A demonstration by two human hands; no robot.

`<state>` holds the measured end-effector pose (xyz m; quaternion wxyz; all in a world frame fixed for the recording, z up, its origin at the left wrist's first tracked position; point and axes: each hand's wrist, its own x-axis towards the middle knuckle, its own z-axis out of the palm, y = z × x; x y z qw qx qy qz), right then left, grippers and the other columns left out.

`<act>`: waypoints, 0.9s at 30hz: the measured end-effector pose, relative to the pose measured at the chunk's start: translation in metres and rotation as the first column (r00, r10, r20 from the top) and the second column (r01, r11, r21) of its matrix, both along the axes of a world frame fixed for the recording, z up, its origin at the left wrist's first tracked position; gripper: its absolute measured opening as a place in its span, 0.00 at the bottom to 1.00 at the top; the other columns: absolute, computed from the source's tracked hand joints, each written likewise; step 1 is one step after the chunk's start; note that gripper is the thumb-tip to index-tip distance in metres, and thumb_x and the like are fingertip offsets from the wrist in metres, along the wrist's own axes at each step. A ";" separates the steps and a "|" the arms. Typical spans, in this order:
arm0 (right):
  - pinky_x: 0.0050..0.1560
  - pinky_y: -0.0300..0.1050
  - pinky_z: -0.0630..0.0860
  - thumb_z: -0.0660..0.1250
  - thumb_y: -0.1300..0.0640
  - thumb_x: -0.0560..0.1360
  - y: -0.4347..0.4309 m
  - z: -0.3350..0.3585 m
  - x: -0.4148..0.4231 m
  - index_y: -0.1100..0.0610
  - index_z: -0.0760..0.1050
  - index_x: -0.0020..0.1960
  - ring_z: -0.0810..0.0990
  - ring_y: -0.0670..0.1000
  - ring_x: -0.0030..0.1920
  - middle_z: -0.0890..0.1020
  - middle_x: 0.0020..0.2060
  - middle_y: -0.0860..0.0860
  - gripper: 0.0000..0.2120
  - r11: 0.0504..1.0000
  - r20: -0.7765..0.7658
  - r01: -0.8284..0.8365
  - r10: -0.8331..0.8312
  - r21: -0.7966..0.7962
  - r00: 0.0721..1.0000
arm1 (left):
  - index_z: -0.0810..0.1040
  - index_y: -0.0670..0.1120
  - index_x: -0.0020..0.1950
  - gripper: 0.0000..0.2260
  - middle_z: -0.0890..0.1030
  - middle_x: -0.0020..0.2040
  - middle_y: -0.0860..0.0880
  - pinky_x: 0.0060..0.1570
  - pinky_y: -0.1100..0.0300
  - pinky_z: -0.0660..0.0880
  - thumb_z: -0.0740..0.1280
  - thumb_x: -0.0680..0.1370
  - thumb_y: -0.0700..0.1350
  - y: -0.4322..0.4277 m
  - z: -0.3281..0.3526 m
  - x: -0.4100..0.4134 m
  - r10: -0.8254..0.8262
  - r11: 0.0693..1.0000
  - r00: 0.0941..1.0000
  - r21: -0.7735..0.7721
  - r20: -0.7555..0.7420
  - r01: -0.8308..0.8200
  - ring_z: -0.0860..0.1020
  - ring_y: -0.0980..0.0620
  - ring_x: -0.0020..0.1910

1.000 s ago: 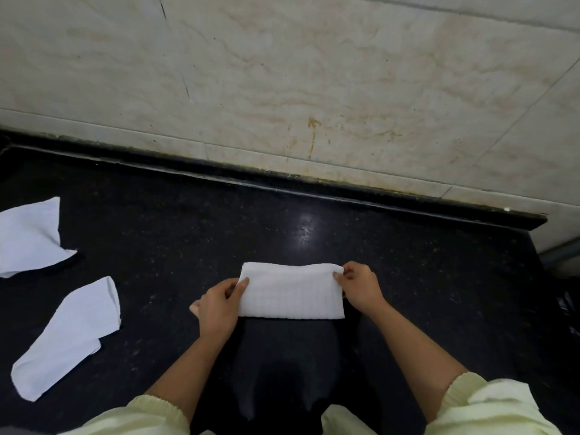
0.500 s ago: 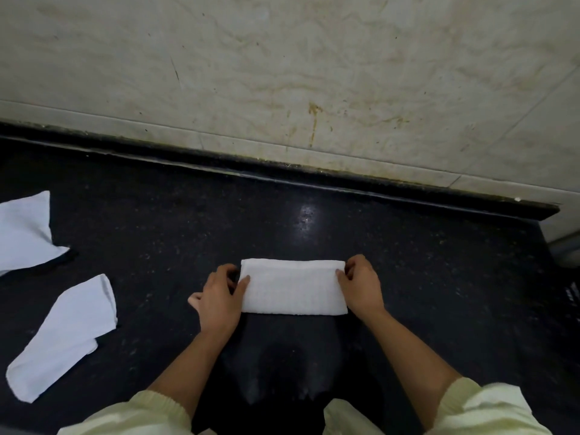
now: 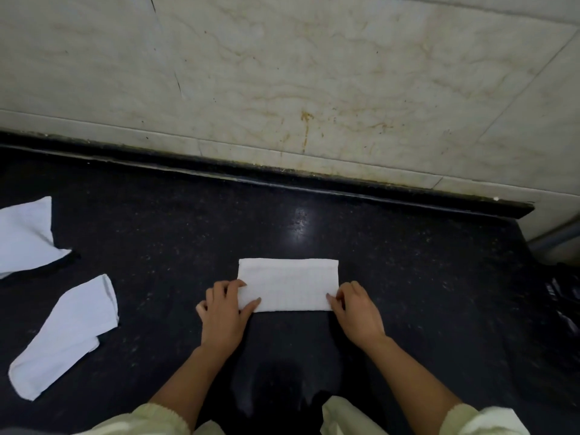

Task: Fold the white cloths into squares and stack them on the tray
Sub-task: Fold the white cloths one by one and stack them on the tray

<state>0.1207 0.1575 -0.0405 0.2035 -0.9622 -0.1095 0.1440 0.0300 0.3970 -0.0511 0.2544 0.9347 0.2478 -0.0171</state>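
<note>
A white cloth (image 3: 288,282), folded into a flat rectangle, lies on the black counter (image 3: 423,277) right in front of me. My left hand (image 3: 224,312) is at its near left corner, with the thumb on top and the fingers curled at the left edge. At the near right corner my right hand (image 3: 357,309) pinches the cloth, thumb lying on the fabric. Two more white cloths lie loose at the left: a crumpled one (image 3: 25,237) at the frame edge and a long, roughly folded one (image 3: 66,334) nearer me. No tray is in view.
A stained marble wall (image 3: 314,89) rises behind the counter's raised back lip (image 3: 282,174). At the right end the counter stops, with a grey pipe (image 3: 555,240) and a dark bag-like thing (image 3: 565,296) beyond it. My pale sleeves fill the bottom edge.
Both hands have slid from the far corners of the folded cloth down its short edges to the near corners. The cloth stays flat in the same place.
</note>
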 end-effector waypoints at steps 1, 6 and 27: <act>0.42 0.44 0.74 0.61 0.46 0.79 -0.003 0.002 -0.001 0.56 0.70 0.45 0.73 0.48 0.44 0.72 0.45 0.49 0.13 0.999 -0.033 0.045 -0.044 0.015 0.998 | 0.70 0.53 0.65 0.20 0.68 0.61 0.51 0.61 0.53 0.59 0.65 0.76 0.59 0.001 0.001 -0.002 0.025 1.000 1.000 -0.010 0.001 -0.025 0.66 0.51 0.61; 0.44 0.43 0.72 0.68 0.47 0.76 -0.001 0.005 -0.001 0.57 0.71 0.54 0.75 0.50 0.48 0.73 0.49 0.49 0.16 0.959 -0.148 0.269 -0.255 0.085 0.956 | 0.70 0.52 0.61 0.21 0.76 0.54 0.50 0.52 0.52 0.60 0.68 0.73 0.61 0.002 0.012 -0.001 0.163 0.985 0.982 -0.048 -0.096 -0.169 0.72 0.49 0.56; 0.29 0.42 0.74 0.73 0.64 0.72 -0.011 0.015 -0.011 0.60 0.72 0.35 0.80 0.50 0.30 0.80 0.32 0.57 0.11 0.659 -0.570 0.678 -0.436 0.325 0.697 | 0.82 0.37 0.41 0.12 0.85 0.37 0.45 0.33 0.62 0.76 0.76 0.70 0.47 0.004 0.030 -0.021 0.344 0.667 0.893 -0.594 -0.291 -0.451 0.81 0.51 0.30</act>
